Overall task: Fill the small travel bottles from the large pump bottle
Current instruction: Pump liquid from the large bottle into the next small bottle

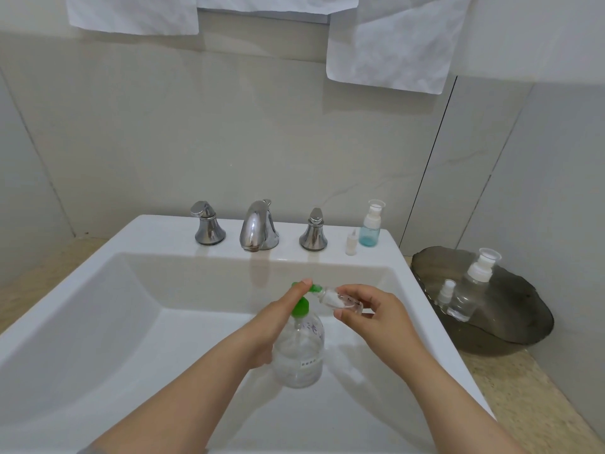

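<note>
The white sink (pixel 157 229) fills most of the view, and a dark tray (pixel 517 326) lies on the surface to its right. Inside the basin is the large pump bottle (pixel 299 352), clear with a green pump and partly full. Whether it rests on the basin floor cannot be told. The left hand (pixel 275 322) wraps round its shoulder, forefinger laid on the pump head. The right hand (pixel 370 311) pinches a small travel bottle (pixel 340 300), tipped on its side with its mouth at the green nozzle. A little white product sits near its neck, so this fill looks barely begun.

Four more small bottles seem left to check or fill. A blue spray bottle (pixel 370 229) with liquid low inside and a tiny dropper bottle (pixel 351 244) stand on the sink's back ledge. A taller clear bottle (pixel 471 291) and a shorter clear bottle (pixel 447 294) are on the tray, their levels unclear.

The pump bottle's white label (pixel 309 362) and the purple handwriting (pixel 311 329) above it are too small to read
</note>
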Motion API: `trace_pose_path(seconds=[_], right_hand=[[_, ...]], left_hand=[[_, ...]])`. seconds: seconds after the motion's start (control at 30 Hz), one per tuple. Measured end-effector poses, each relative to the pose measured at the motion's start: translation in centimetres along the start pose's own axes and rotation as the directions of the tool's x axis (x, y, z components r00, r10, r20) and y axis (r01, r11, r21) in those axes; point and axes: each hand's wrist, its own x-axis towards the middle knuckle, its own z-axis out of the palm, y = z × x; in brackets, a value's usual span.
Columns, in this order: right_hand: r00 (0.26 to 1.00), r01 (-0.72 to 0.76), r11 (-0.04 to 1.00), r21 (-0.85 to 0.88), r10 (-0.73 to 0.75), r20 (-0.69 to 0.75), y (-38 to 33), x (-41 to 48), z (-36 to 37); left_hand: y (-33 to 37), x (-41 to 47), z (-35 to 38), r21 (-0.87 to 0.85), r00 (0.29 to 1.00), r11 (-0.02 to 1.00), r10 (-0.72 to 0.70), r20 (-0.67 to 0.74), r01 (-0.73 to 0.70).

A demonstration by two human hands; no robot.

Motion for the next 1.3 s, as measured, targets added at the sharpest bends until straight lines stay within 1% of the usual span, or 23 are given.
trace_pose_path(seconds=[0.27, 0.37, 0.5, 0.77, 0.9, 1.03, 1.3], right_hand=[[1.0, -0.007, 1.0, -0.009, 0.007, 0.003, 0.1, 0.0, 0.0], [1.0, -0.004, 1.0, -0.023, 0.004, 0.01, 0.0, -0.1, 0.0], [0.999, -0.016, 0.999, -0.051, 0.018, 0.048, 0.1, -0.1, -0.1], [0.999, -0.037, 0.996, -0.075, 0.04, 0.033, 0.3, 0.0, -0.1], [0.999, -0.035, 0.997, -0.066, 0.037, 0.035, 0.2, 0.0, 0.0], [1.0, -0.021, 0.999, -0.037, 0.021, 0.017, 0.0, 0.0, -0.1], [1.0, -0.001, 1.0, -0.011, 0.001, -0.003, -0.3, -0.1, -0.1]], left_hand=[[-0.1, 0.6, -0.1, 0.007, 0.999, 1.0, -0.007, -0.032, 0.007], [0.1, 0.7, -0.5, -0.022, 1.0, 1.0, -0.013, -0.001, 0.013], [0.1, 0.7, -0.6, -0.03, 1.0, 1.0, -0.002, -0.005, 0.002], [0.4, -0.2, -0.1, -0.101, 1.0, 0.995, 0.02, 0.015, -0.019], [0.3, -0.4, 0.1, -0.083, 0.999, 0.996, 0.042, 0.002, -0.042], [-0.1, -0.1, 0.1, -0.02, 0.997, 0.998, 0.062, -0.045, -0.063], [0.2, 0.1, -0.1, -0.028, 0.999, 0.999, 0.025, 0.028, -0.024]])
